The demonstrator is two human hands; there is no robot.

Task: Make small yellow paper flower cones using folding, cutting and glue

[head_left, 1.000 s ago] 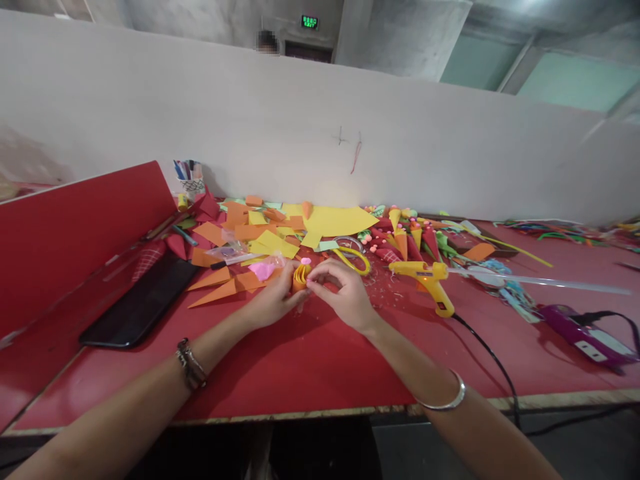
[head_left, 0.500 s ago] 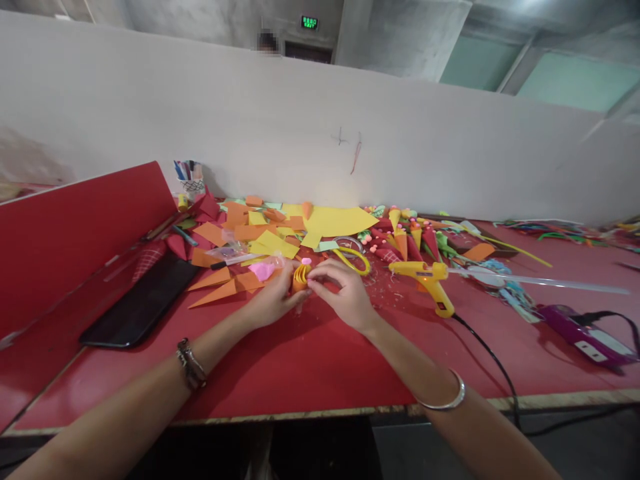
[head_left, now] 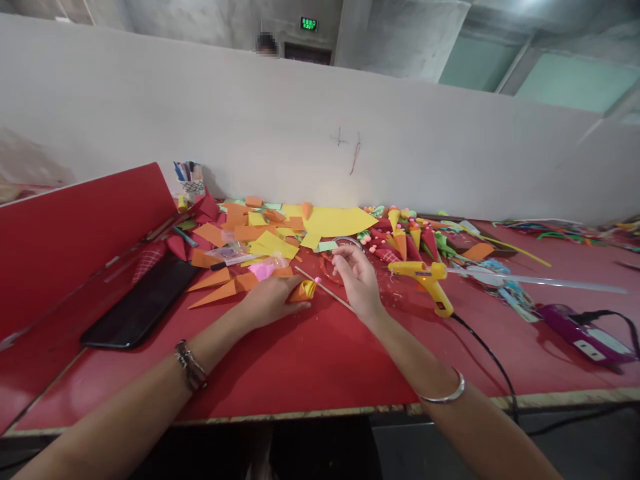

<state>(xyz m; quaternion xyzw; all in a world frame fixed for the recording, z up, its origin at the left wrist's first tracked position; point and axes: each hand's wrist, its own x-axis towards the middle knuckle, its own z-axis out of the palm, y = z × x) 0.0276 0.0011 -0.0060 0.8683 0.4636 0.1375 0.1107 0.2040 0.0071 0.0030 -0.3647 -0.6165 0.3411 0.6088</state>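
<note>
My left hand rests on the red table and pinches a small rolled orange-and-yellow paper cone. A thin wooden stick with a pink bead near it lies just right of the cone. My right hand hovers a little to the right, apart from the cone, with its fingers loosely spread and nothing in them. It is near the yellow-handled scissors, which it partly hides. A yellow glue gun lies right of that hand.
Orange and yellow paper scraps and finished cones litter the back of the table. A black phone lies at the left beside a red board. A pen cup stands by the white partition. A purple tool lies at the far right.
My right hand has let go of the paper cone and moved right and back towards the scissors. The left hand lowered the cone onto the table, and the stick now shows.
</note>
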